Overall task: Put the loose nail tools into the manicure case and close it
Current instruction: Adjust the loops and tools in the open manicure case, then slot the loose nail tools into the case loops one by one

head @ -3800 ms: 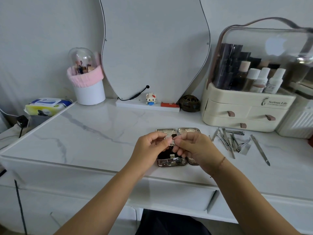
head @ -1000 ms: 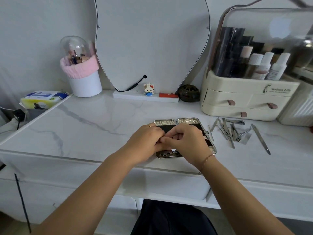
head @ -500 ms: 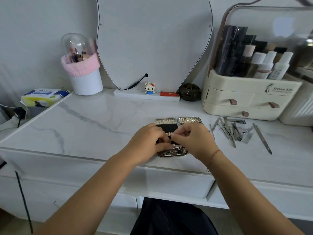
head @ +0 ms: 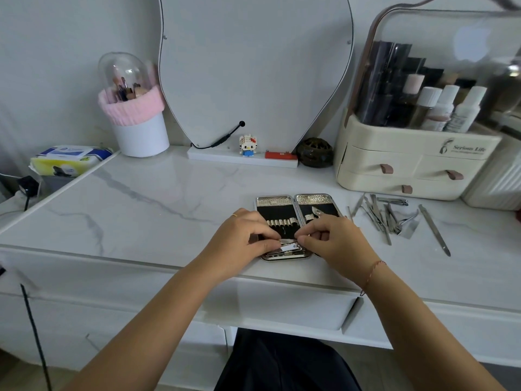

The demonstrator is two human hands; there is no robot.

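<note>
The manicure case [head: 284, 201] lies open flat on the marble table, two silver halves with black lining and elastic loops. A nail clipper [head: 286, 248] lies across the near end of the left half. My left hand [head: 242, 235] and my right hand [head: 335, 241] both pinch it with curled fingertips, one at each end. A small nipper [head: 317, 212] sits in the right half. Several loose steel tools [head: 380, 217] lie in a heap to the right of the case, and a long file [head: 434, 230] lies apart beyond them.
A cream cosmetics organiser [head: 408, 165] with drawers stands at the back right. A mirror [head: 253, 66], a small figurine [head: 247, 145], a dark round pot [head: 315, 152] and a brush holder [head: 135, 119] line the back. A wipes pack [head: 67, 160] lies at the far left.
My hands came down from above the case onto its near end and moved slightly apart. The clipper they held in the air now lies in the left half.
</note>
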